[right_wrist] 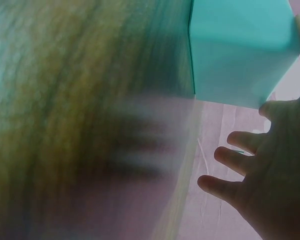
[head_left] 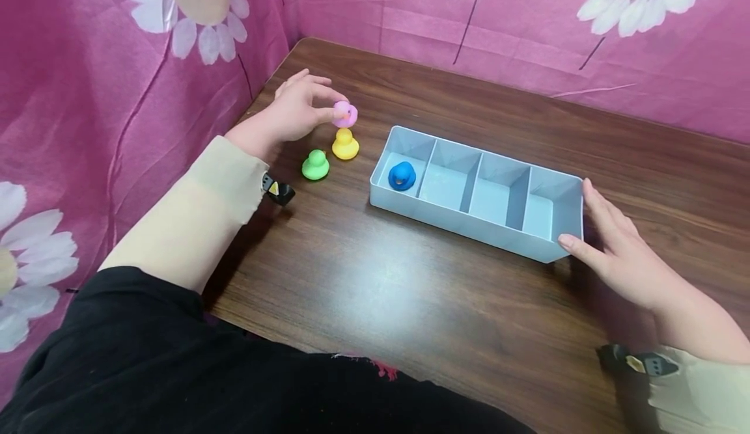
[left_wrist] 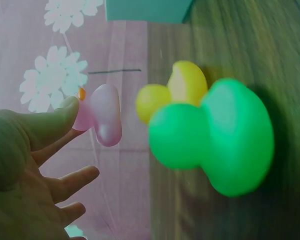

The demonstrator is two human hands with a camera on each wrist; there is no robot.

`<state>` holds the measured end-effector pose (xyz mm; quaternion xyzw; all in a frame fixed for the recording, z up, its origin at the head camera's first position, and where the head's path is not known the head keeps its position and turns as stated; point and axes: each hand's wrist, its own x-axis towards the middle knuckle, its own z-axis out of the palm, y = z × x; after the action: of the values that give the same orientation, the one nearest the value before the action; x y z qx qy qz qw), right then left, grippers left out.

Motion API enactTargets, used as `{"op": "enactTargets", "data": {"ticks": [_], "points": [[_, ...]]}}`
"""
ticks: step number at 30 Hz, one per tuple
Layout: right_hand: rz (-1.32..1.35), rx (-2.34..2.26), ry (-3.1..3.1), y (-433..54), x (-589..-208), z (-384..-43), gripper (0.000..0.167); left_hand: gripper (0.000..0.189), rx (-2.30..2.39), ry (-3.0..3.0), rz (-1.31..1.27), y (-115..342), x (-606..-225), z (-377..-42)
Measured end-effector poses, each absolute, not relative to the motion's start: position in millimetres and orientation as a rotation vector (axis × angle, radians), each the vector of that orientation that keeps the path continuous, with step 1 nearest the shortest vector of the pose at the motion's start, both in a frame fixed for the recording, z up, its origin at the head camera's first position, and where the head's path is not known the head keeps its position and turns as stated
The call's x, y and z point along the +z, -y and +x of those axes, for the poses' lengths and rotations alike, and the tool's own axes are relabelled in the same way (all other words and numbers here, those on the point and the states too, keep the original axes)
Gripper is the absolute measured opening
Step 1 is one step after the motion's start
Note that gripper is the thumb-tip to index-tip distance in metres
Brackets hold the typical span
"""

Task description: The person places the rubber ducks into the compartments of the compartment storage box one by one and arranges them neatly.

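Observation:
Between the thumb and index finger of my left hand (head_left: 299, 105) is a pink rubber duck (head_left: 346, 114), held above the table and also visible in the left wrist view as a pink duck (left_wrist: 107, 115). Just below it stands a yellow rubber duck (head_left: 346, 146), with a green rubber duck (head_left: 316, 166) nearer to me. A pale blue-grey divided box (head_left: 457, 220) lies to the right. Its leftmost compartment holds a blue rubber duck (head_left: 402, 176). At the box's right end my right hand (head_left: 624, 255) rests against it, thumb at the near corner, fingers spread and fairly straight.
Everything stands on a dark brown wooden table (head_left: 375, 291). Pink cloth with white daisies (head_left: 404, 11) hangs behind it and on the left. Straps with small devices (head_left: 278, 190) circle both wrists.

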<state>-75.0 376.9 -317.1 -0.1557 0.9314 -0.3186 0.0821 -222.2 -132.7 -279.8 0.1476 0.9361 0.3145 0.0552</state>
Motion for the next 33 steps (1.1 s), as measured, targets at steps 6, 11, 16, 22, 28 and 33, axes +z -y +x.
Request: {"op": "enactTargets", "data": {"ticks": [6,11,16,22,28,33], "points": [[-0.476,-0.950,-2.789,-378.1,-318.9,-76.2,0.090,0.038,0.937,-2.823,0.477,119.4,-269.0,-216.4],[-0.484,-0.954,-2.792,-378.4,-318.9,-76.4,0.090,0.037,0.946,-2.813,0.542,107.7,-261.7,-212.3],[-0.470,-0.958,-2.781,-378.8,-318.9,-75.2,0.090,0.037,0.939,-2.815,0.612,97.2,-257.9,-211.6],[-0.472,-0.980,-2.770,-377.8,-318.6,-75.5,0.090,0.037,0.968,-2.796,0.635,85.4,-255.1,-209.9],[-0.454,-0.980,-2.762,-378.1,-317.6,-74.4,0.090,0.034,0.999,-2.777,0.701,72.5,-254.9,-208.1],[-0.456,-0.978,-2.763,-378.6,-317.7,-75.4,0.090,0.031,0.983,-2.774,0.755,65.6,-257.0,-208.4]]}}
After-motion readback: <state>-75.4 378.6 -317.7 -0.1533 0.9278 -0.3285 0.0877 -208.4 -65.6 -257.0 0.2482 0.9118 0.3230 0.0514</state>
